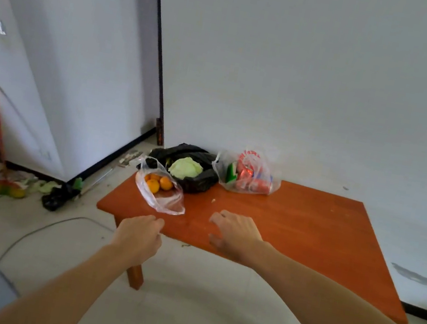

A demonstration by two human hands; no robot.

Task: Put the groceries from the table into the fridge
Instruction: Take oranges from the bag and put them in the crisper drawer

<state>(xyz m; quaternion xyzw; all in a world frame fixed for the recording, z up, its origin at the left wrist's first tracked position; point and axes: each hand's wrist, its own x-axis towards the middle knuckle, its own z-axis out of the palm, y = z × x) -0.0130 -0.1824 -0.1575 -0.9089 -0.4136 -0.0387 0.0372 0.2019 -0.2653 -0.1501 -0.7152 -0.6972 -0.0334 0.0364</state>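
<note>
Wooden counter (295, 227): carrying grocery bags (195, 178), mid-frame.
Left hand (139, 237): hovering, loosely curled, holding nothing.
Right hand (236, 237): hovering, fingers spreading, holding nothing.

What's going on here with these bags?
A person reaches both bare hands toward a wooden table. The left hand is near a clear bag of oranges; the right hand is over bare tabletop. Neither holds anything yet. A black bag with a cabbage and a bag of cans sit further back.

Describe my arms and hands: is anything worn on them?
The left arm and right arm are bare as far up as the view shows, with no sleeves. The left hand and right hand wear no gloves; no watch, bracelet or ring shows.
</note>
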